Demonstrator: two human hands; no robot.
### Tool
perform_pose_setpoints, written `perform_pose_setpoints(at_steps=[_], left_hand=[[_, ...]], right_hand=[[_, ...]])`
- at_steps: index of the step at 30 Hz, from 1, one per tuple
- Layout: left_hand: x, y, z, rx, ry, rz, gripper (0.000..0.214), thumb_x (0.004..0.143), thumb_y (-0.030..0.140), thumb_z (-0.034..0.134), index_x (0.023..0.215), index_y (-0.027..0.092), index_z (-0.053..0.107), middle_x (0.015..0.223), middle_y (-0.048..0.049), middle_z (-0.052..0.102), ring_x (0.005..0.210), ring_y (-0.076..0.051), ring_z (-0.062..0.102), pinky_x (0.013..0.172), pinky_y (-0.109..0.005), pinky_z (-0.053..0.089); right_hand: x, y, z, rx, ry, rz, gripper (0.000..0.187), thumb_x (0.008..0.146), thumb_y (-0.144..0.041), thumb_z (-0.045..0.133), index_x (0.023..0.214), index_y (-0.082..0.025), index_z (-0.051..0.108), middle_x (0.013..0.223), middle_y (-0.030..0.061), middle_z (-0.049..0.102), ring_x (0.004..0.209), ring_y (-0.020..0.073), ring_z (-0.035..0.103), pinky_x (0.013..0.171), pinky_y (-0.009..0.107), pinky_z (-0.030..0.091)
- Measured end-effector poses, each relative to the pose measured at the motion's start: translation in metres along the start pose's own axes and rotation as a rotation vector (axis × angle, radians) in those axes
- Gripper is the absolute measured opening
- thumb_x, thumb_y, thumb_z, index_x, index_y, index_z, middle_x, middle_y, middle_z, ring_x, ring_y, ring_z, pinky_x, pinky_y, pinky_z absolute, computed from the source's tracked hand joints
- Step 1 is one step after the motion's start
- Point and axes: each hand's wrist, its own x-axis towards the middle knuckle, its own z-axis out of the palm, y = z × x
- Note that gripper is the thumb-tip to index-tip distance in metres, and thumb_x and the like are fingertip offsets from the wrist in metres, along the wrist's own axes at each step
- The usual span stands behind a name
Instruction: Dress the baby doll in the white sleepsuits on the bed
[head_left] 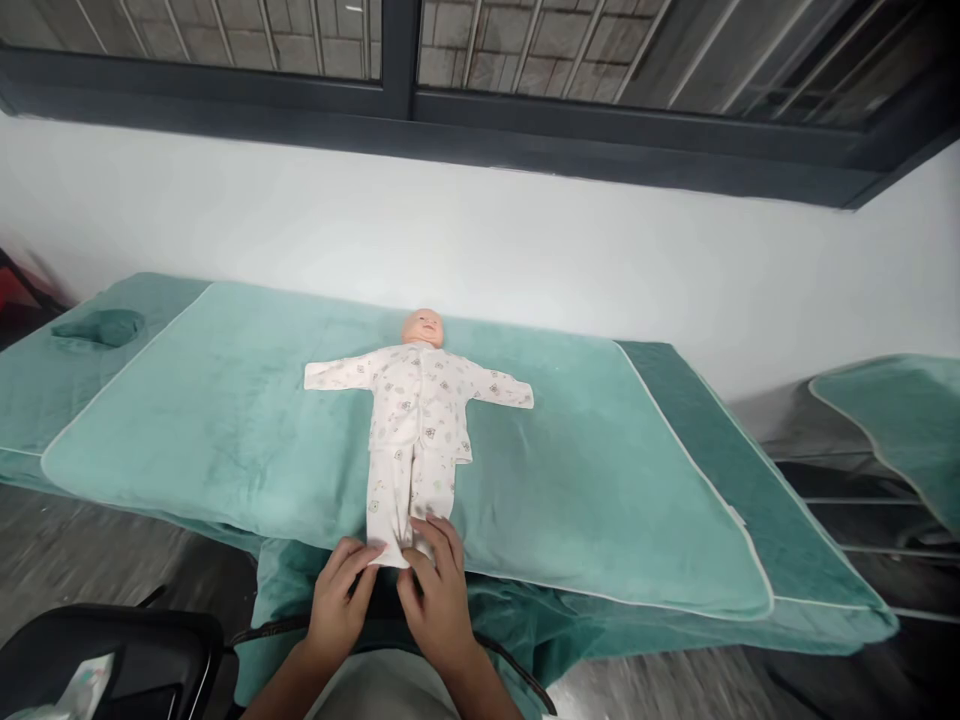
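One baby doll (424, 328) is lying face up near the middle of one massage bed (720, 440), its head pointing toward the wall (300, 220). One printed top (418, 400) and one pair of printed trousers (390, 490) are covering the doll; two sleeves are extending sideways and two trouser legs are running toward the bed's near edge. One light green sheet (585, 480) is lying under the doll, and one oval recess (101, 328) is showing at the bed's left end.

Two hands are working at the trouser hems. The left hand (341, 597) is reaching up from below, wrist low, its thumb and index finger drawing together on the outer corner of the left-side hem. The right hand (437, 590) is leaning inward; its thumb and index finger are pinching the inner corner of the same hem, leaving little gap, while its other fingers are curving over the adjacent leg. Two bare forearms are entering from the lower edge.

One black chair (112, 650) is standing at lower left, one packet (86, 685) resting on it. One second green-covered piece (907, 430) is standing at far right. Two window panes are sitting in one dark frame (409, 100) above.
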Motion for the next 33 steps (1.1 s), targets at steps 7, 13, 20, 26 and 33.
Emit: perform_pose_setpoints(at_steps=[7, 13, 20, 26, 33], left_hand=[[-0.004, -0.022, 0.002, 0.090, 0.095, -0.094, 0.019, 0.092, 0.037, 0.052, 0.090, 0.031, 0.070, 0.078, -0.0037, 0.062, 0.075, -0.023, 0.063, 0.072, -0.038, 0.056], [0.005, -0.016, 0.001, 0.084, 0.156, -0.062, 0.021, 0.096, 0.037, 0.053, 0.088, 0.022, 0.065, 0.081, -0.0030, 0.061, 0.079, -0.019, 0.062, 0.075, -0.031, 0.053], [0.032, -0.016, -0.006, 0.013, 0.247, 0.077, 0.013, 0.096, 0.028, 0.053, 0.098, 0.021, 0.064, 0.099, -0.0056, 0.066, 0.096, -0.020, 0.065, 0.085, -0.032, 0.054], [0.085, -0.014, -0.014, -0.019, 0.165, 0.035, 0.022, 0.097, 0.035, 0.053, 0.112, 0.023, 0.064, 0.117, -0.0087, 0.063, 0.106, -0.022, 0.063, 0.091, -0.037, 0.053], [0.183, 0.006, 0.011, -0.273, 0.119, -0.311, 0.057, 0.088, 0.051, 0.066, 0.135, 0.021, 0.055, 0.145, -0.0148, 0.054, 0.127, -0.028, 0.057, 0.105, -0.040, 0.048]], right_hand=[[-0.015, 0.016, 0.007, -0.133, 0.016, -0.044, 0.047, 0.088, -0.012, 0.057, 0.130, -0.035, 0.059, 0.138, 0.0092, 0.058, 0.131, 0.0332, 0.052, 0.102, 0.062, 0.052], [-0.017, 0.045, -0.011, -0.167, 0.035, 0.085, 0.025, 0.092, -0.013, 0.057, 0.114, -0.024, 0.061, 0.105, 0.0090, 0.066, 0.094, 0.0243, 0.065, 0.079, 0.041, 0.059], [-0.030, 0.043, -0.028, -0.131, 0.025, -0.024, 0.017, 0.094, -0.010, 0.050, 0.098, -0.024, 0.060, 0.094, 0.0054, 0.066, 0.086, 0.0197, 0.064, 0.075, 0.033, 0.054], [0.000, 0.062, -0.057, 0.047, -0.247, 0.007, 0.009, 0.098, -0.028, 0.060, 0.091, -0.024, 0.063, 0.089, 0.0025, 0.066, 0.082, 0.0180, 0.064, 0.073, 0.030, 0.051], [0.107, 0.117, -0.037, 0.220, 0.261, 0.420, 0.042, 0.095, -0.053, 0.055, 0.122, -0.021, 0.060, 0.123, 0.0116, 0.063, 0.111, 0.0251, 0.062, 0.094, 0.040, 0.052]])
